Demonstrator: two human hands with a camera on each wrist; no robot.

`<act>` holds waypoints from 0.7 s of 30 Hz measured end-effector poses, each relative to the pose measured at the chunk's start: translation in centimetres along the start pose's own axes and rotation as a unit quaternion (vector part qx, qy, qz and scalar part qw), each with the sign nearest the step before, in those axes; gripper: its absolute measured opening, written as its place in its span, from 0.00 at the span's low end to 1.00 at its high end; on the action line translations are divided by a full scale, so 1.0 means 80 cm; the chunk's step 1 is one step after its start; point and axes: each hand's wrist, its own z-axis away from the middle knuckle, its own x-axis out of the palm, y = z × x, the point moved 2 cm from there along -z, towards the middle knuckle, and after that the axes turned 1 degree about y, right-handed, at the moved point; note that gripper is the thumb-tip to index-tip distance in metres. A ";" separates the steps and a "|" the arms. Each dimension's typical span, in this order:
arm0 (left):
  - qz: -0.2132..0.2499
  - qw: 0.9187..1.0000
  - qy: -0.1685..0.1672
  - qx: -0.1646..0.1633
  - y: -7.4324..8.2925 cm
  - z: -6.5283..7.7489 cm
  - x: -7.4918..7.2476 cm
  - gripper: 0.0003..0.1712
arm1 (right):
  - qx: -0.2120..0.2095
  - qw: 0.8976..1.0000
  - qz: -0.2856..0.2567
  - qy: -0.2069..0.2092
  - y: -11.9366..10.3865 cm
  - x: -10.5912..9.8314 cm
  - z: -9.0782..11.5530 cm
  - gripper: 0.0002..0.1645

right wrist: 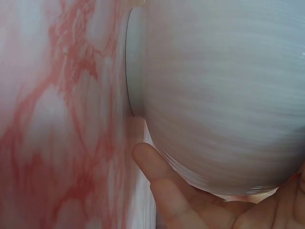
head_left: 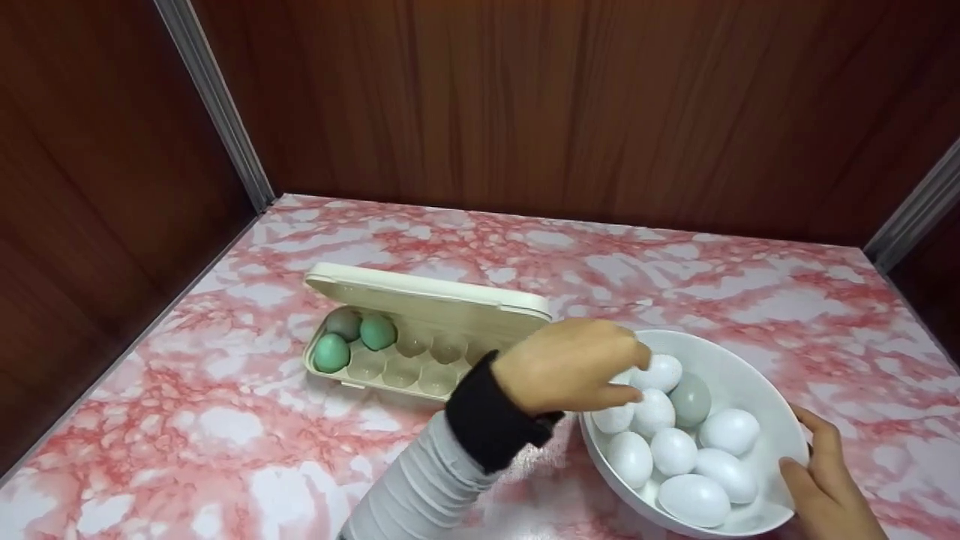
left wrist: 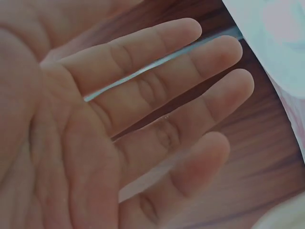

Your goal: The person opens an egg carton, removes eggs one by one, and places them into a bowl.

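Observation:
A white bowl (head_left: pixel 769 390) on the right of the table holds several white eggs (head_left: pixel 694 500) and one grey-green egg (head_left: pixel 690 400). My left hand (head_left: pixel 570 365) hangs over the bowl's left rim, close to the white eggs there. In the left wrist view its fingers (left wrist: pixel 205 57) are nearly straight and nothing shows in the palm. With the thumb over the rim and fingers against the outside, my right hand (head_left: pixel 829 476) grips the bowl's right side. An egg carton (head_left: pixel 427 281), lid raised, stands to the left with two green eggs (head_left: pixel 331 352) and a duller grey-green egg (head_left: pixel 343 324) at its left end.
The table (head_left: pixel 225 427) has a red and white marbled cover. A brown wood-grain panel (head_left: pixel 525 112) closes off the back, and another side panel (head_left: pixel 97 187) stands on the left. My left forearm (head_left: pixel 431 472) passes in front of the carton's right end.

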 end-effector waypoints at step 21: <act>0.129 0.980 0.040 -0.148 -0.102 0.104 0.020 0.08 | -0.024 0.999 0.031 0.006 0.005 -0.001 -0.001 0.30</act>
